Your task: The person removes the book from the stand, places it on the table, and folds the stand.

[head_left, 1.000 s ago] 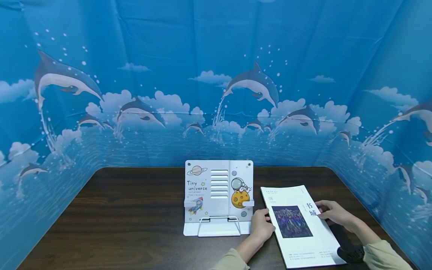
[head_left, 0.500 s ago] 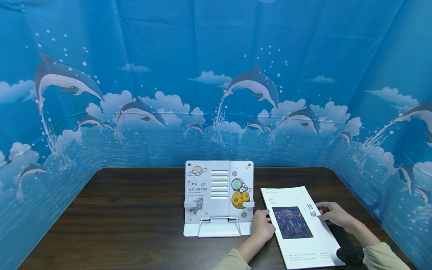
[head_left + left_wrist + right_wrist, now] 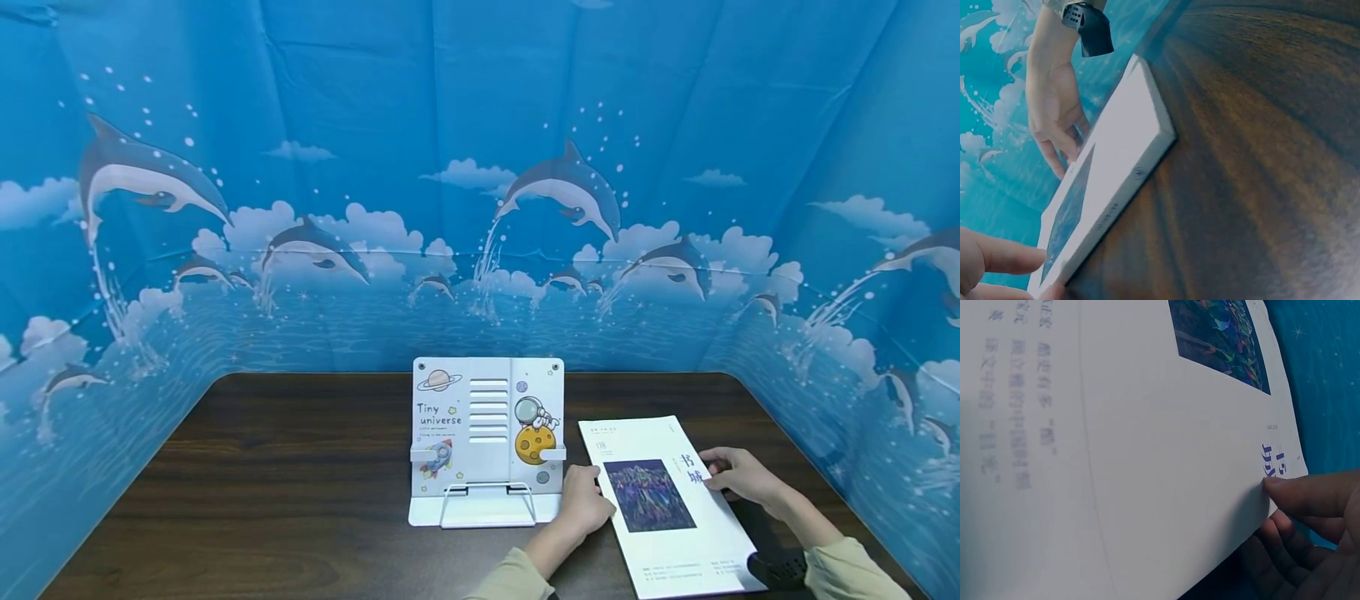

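Note:
A white soft-cover book (image 3: 663,508) with a dark colourful picture lies on the right part of the table. At its left edge, by the spine, my left hand (image 3: 581,500) grips it. My right hand (image 3: 742,477) pinches the opposite edge; in the right wrist view the thumb (image 3: 1316,494) presses on the cover beside blue characters, and the other fingers are partly hidden under the edge. Left of the book stands a white book stand (image 3: 487,425) printed with an astronaut, a planet and a rocket. Its base is right beside my left hand.
The dark wooden table (image 3: 262,500) runs back to a blue curtain (image 3: 375,167) printed with dolphins and clouds, which also encloses both sides. A black band (image 3: 778,568) sits on the right wrist, close over the book's near right corner.
Almost nothing differs. Both hands keep their hold on the book's two edges, and the stand has not moved; the whole view has shifted very slightly.

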